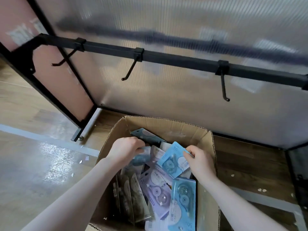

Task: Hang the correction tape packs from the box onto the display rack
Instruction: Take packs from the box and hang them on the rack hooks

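An open cardboard box (168, 126) stands on the floor below me, filled with several correction tape packs in blue, lilac and green. My right hand (200, 161) pinches a light blue pack (174, 161) at its upper right edge. My left hand (125, 148) reaches into the box's far left part and grips a dark teal pack (146, 135) that sticks up at the back. Above the box runs the display rack's black bar (180, 60) with three bare hooks (130, 69), (224, 84), (62, 60).
A frosted ribbed panel (183, 105) backs the rack. Its black frame leg and foot (78, 135) stand left of the box. Wooden floor lies all around, with small paper scraps (83, 160) left of the box and more to its right.
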Demonstrator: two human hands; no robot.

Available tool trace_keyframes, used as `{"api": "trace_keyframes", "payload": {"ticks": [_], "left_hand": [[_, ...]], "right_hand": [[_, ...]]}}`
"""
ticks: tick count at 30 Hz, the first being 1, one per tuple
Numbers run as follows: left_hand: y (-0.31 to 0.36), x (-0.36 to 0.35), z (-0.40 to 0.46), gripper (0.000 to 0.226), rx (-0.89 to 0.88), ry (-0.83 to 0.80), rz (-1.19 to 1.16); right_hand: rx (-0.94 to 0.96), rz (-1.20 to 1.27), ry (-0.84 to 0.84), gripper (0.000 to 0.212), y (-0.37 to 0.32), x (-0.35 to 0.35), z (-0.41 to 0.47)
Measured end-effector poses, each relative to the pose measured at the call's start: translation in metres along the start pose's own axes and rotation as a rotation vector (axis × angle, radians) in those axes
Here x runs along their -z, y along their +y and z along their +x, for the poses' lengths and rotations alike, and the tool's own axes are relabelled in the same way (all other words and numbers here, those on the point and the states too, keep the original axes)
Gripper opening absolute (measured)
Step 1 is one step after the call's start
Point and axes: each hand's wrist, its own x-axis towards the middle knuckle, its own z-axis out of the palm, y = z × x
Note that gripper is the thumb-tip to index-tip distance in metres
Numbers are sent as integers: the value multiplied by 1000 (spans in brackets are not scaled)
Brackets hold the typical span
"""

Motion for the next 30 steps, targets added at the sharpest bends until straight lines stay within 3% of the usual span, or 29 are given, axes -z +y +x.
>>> {"api": "trace_keyframes", "payload": {"ticks": [3, 7, 9, 14, 17, 25, 30], "left_hand": [[20, 48, -6, 19, -12, 68, -3], [49, 119, -13, 10, -62, 114, 68], [65, 154, -17, 10, -75, 101, 86], [106, 245, -27, 34, -163, 74, 142], [127, 293, -29, 28, -241, 104, 141], [187, 383, -21, 40, -390, 209, 263], [224, 412, -13, 28, -486, 310, 244]], "right_hand": [[18, -164, 27, 11, -27, 43, -25], [92, -312, 75, 16, -67, 111, -56], [127, -326, 105, 16, -86, 147, -71], [167, -334, 158, 17, -127, 232, -107], [146, -322, 179, 18, -145, 279, -125], [35, -292, 270, 14, -170, 376, -166], [12, -284, 329, 13, -159, 419, -180]]}}
